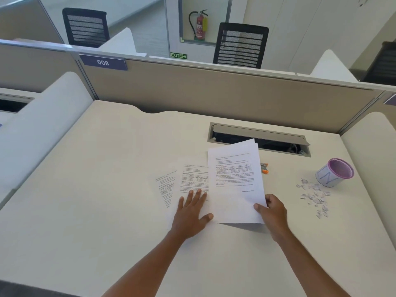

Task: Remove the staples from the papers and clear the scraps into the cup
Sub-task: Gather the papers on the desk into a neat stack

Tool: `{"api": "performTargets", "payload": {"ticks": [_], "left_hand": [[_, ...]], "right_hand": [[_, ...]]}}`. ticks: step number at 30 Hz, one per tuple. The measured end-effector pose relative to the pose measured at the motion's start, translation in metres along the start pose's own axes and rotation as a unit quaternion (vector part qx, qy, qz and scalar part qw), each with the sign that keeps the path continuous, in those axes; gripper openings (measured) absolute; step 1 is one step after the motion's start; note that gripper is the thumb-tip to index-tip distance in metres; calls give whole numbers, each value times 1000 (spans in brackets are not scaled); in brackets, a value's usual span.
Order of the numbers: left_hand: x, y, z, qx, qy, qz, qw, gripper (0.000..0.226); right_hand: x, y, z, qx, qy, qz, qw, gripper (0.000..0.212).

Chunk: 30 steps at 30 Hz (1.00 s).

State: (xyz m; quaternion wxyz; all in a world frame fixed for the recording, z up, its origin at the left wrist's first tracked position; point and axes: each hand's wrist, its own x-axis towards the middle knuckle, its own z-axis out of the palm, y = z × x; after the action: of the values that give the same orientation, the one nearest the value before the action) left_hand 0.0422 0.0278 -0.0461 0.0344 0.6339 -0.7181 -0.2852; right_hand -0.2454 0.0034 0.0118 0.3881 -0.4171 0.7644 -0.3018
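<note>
The right hand [273,211] grips the lifted papers [235,183] at their near right corner, thumb on top and fingers curled underneath. The near edge of this set is raised off the table [107,189] and casts a shadow below it. Its long axis runs from the near edge of the table toward the far edge, leaning slightly right.

The left hand [192,213] lies flat, fingers straight and spread, pressing on the flat papers [192,179] just left of the lifted set. A further sheet [166,187] lies beside these, toward the left edge.

An orange tool [265,168], probably the staple remover, lies beyond the right hand toward the far edge, just past the right edge of the lifted papers. The right hand is the nearer one but is occupied. The cup [335,172] stands near the right edge of the table, with the scraps [314,197] scattered on its near side, between the cup and the right hand.

Limits of view:
- No staple can be made out on any sheet.
- The lifted papers cover most of the orange tool.
- The number of sheets in the lifted set cannot be determined; a second sheet shows at the far corner.
- The cup's contents are not visible.
</note>
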Motion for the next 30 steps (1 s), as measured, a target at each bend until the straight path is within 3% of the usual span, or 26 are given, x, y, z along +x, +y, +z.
{"api": "performTargets", "payload": {"ticks": [4, 7, 9, 13, 17, 20, 23, 26, 30], "left_hand": [[6, 21, 2, -54, 9, 5, 998, 81], [8, 40, -8, -182, 46, -43, 981, 86], [9, 56, -22, -300, 80, -83, 947, 92], [17, 81, -54, -523, 106, -104, 839, 85], [22, 101, -81, -619, 117, -53, 775, 43], [19, 112, -95, -605, 147, -17, 782, 28], [13, 119, -102, -591, 167, 3, 790, 30], [7, 120, -100, -564, 174, 19, 807, 32], [2, 116, -89, -548, 158, 16, 821, 41]], "right_hand": [[-4, 18, -27, 45, 9, 12, 999, 18], [-11, 24, -41, 81, 0, 14, 997, 19], [-16, 25, -47, 109, -13, 12, 994, 18], [-21, 20, -50, 157, -30, 2, 987, 19], [-21, 12, -48, 179, -55, -9, 982, 20], [-21, 0, -46, 181, -64, -28, 981, 29], [-22, -17, -45, 174, -65, -48, 981, 41], [-21, -27, -44, 177, -59, -52, 981, 33], [-24, -32, -45, 214, -51, -68, 973, 39]]}}
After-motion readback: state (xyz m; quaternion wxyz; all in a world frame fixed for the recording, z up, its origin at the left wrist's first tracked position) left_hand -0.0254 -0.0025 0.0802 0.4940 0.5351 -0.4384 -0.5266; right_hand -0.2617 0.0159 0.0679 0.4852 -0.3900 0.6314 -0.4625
